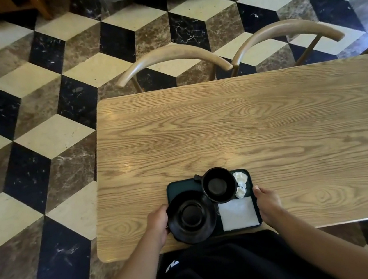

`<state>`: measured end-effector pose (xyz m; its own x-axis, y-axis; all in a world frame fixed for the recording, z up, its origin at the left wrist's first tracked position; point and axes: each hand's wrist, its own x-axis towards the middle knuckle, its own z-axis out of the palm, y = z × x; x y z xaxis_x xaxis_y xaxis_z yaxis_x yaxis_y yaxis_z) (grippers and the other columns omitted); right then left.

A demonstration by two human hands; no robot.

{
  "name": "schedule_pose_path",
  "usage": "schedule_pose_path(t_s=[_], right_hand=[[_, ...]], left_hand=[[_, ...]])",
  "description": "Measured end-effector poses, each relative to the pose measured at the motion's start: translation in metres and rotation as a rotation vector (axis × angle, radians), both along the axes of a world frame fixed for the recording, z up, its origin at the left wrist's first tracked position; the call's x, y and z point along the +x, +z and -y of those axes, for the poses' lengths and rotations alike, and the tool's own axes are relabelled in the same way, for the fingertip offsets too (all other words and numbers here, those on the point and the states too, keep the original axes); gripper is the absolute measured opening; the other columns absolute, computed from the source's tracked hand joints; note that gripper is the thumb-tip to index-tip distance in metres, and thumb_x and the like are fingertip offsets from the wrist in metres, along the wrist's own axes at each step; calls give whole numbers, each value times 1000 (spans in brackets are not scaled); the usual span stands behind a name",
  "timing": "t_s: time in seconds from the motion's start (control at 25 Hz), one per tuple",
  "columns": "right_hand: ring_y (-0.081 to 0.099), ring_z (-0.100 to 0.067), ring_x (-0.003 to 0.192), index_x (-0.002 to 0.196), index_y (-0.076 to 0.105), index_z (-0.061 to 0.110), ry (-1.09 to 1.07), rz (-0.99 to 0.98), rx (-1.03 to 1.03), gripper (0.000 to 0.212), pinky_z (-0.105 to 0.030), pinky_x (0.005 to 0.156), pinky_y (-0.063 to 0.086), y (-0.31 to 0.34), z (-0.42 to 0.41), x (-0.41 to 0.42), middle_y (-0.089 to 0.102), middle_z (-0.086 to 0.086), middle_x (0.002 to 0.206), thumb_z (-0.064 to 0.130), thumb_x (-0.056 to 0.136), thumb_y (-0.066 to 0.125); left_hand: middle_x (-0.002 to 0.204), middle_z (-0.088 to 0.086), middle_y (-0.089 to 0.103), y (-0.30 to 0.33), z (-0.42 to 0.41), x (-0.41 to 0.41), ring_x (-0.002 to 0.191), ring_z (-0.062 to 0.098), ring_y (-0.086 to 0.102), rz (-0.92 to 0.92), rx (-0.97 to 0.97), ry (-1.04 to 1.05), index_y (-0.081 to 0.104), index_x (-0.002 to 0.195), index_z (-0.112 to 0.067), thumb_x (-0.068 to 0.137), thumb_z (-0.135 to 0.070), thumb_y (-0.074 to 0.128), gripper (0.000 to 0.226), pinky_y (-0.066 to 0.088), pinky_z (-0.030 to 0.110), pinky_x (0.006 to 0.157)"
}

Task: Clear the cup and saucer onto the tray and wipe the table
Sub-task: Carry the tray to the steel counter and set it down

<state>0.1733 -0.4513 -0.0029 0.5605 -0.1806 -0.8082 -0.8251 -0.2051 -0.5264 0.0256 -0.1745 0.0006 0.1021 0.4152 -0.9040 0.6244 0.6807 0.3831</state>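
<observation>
A dark green tray [180,184] sits at the near edge of the wooden table [260,133]. On it stand a black cup [219,185] at the back and a black saucer [191,217] at the front left, overhanging the tray's left rim. A folded white cloth [238,213] lies at the tray's front right, with crumpled white paper [241,184] behind it. My left hand [158,223] grips the tray's left side by the saucer. My right hand [267,203] grips the tray's right side.
Two wooden chairs [171,58] [286,30] with curved backs are pushed in at the table's far side. A black, cream and brown tiled floor [36,136] lies to the left and beyond. My dark clothing [219,266] is against the near edge.
</observation>
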Motion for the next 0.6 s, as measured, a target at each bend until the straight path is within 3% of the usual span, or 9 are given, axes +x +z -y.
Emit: schedule_pose_path(t_s=[0.16, 0.32, 0.48, 0.6], right_hand=[[73, -33, 98, 114, 72, 1, 6, 16, 23, 28, -52, 92, 59, 5, -1, -8, 75, -16, 107, 22, 105, 55], [74, -32, 94, 106, 73, 3, 26, 50, 27, 26, -53, 89, 60, 13, -6, -14, 76, -18, 106, 21, 105, 55], [68, -31, 84, 97, 70, -7, 75, 83, 20, 35, -65, 89, 56, 16, -11, -21, 67, -35, 114, 23, 105, 54], [73, -36, 90, 89, 73, 1, 95, 93, 24, 34, -63, 88, 57, 22, -19, -26, 70, -30, 113, 24, 105, 54]], left_hand=[[104, 24, 73, 0, -4, -6, 93, 39, 69, 8, 5, 1, 69, 111, 5, 96, -15, 60, 26, 54, 43, 77], [91, 18, 70, 1, -11, -15, 81, 34, 67, 21, 4, 14, 69, 108, 2, 95, -16, 62, 23, 54, 39, 69], [78, 14, 66, 6, -18, -28, 69, 31, 63, 50, 9, 12, 69, 99, -1, 91, -13, 64, 16, 51, 33, 59], [79, 15, 66, 11, -24, -41, 69, 31, 63, 72, 17, 12, 69, 94, -2, 90, -12, 63, 12, 51, 33, 58]])
